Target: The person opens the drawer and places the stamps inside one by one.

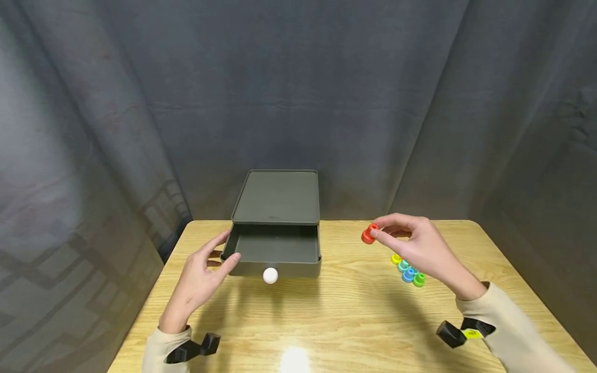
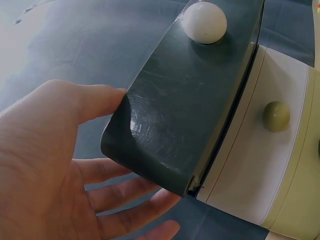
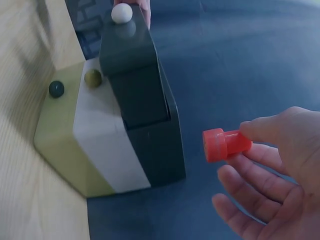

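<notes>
The top drawer (image 1: 272, 267) of a small desktop chest, dark grey-green with a white round knob (image 2: 205, 22), stands pulled out; its visible floor is bare. My left hand (image 1: 199, 282) grips the drawer's left front corner, thumb on the upper front edge and fingers along the outer side. Right of the chest, above the table, my right hand (image 1: 417, 241) pinches a red toy stamp (image 3: 220, 145) by its narrow handle between thumb and fingers. Its wide end points toward the chest. Several more stamps (image 1: 408, 274), yellow, teal, blue and green, stand on the table below the right hand.
Under the open drawer, the chest has a white drawer (image 3: 100, 105) and a yellow-green drawer (image 3: 60, 117), both closed. The chest stands near the back of the wooden table (image 1: 345, 311). Grey curtains (image 1: 298, 93) hang behind and at both sides.
</notes>
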Demonstrator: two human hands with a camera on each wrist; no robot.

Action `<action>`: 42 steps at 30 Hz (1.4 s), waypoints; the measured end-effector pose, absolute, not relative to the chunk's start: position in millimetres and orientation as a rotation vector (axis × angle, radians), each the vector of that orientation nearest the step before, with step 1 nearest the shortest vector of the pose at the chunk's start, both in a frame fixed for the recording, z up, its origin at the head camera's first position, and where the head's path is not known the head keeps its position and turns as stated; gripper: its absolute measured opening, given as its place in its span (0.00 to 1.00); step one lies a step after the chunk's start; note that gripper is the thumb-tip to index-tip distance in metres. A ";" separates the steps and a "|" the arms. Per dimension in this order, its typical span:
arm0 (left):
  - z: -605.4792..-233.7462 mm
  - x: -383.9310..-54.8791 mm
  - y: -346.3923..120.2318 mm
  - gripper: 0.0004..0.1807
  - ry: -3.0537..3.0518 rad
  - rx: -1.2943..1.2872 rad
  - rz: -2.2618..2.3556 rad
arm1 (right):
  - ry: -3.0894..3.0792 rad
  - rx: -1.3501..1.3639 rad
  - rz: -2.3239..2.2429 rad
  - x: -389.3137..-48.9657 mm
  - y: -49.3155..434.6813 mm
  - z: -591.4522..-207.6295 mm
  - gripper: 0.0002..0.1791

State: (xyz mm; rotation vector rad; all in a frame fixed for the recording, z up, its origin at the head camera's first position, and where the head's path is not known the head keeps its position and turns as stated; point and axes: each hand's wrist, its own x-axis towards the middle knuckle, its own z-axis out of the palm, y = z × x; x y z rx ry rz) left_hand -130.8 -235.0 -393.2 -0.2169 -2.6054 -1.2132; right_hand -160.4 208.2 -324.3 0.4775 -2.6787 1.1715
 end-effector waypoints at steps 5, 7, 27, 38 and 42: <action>-396.0 -130.7 -234.1 0.34 -2.598 -0.212 -1.221 | -2.679 0.541 1.223 -165.0 190.5 -317.6 0.11; -396.8 -131.3 -232.6 0.34 -2.594 -0.212 -1.223 | -2.675 0.559 1.233 -167.0 185.0 -317.0 0.10; -397.6 -131.4 -237.9 0.34 -2.587 -0.218 -1.243 | -2.652 0.880 1.264 -181.3 126.1 -307.9 0.06; -396.9 -131.4 -239.7 0.33 -2.583 -0.209 -1.235 | -2.660 0.983 1.373 -192.7 87.9 -311.3 0.06; -397.0 -132.5 -239.1 0.33 -2.582 -0.209 -1.233 | -2.686 0.987 1.395 -196.5 74.4 -314.9 0.07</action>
